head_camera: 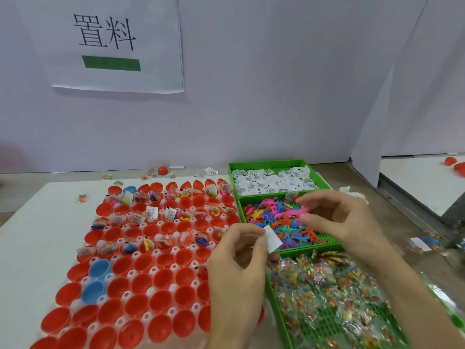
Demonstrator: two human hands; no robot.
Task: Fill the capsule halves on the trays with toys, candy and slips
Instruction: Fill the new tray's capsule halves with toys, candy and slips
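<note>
Three green bins [273, 164]: slips [271, 181], toys [274, 219], candy [324, 293]. Red halves [163, 278] sit on trays [173, 267], the far rows filled. Left hand [237, 270] pinches a slip [273, 240] beside the toys. Right hand [339, 217] is curled over the toys, perhaps pinching one; blurred.

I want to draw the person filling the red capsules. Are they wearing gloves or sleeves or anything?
No gloves. The left hand and the right hand are both bare, with no rings, and the nails look short and plain. No sleeves show either: the right forearm is bare to the picture's edge, with no watch or bracelet.
</note>
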